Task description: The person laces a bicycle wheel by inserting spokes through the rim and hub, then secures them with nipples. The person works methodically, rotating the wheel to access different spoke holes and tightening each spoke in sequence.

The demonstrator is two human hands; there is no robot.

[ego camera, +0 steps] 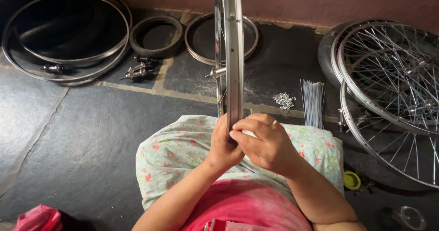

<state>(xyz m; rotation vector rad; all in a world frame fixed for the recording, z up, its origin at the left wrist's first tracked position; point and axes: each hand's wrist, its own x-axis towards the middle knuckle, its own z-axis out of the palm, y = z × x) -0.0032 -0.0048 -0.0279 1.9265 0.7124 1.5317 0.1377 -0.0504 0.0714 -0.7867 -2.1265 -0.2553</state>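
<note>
Your left hand and right hand both hold a clenched grip on the near edge of the upright wheel rim, which runs edge-on toward 12 o'clock from your lap, hands level.

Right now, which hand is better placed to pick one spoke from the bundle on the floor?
The right hand, probably. The spoke bundle lies on the floor on the right side of the upright rim, while the left hand sits behind the rim's far side.
</note>
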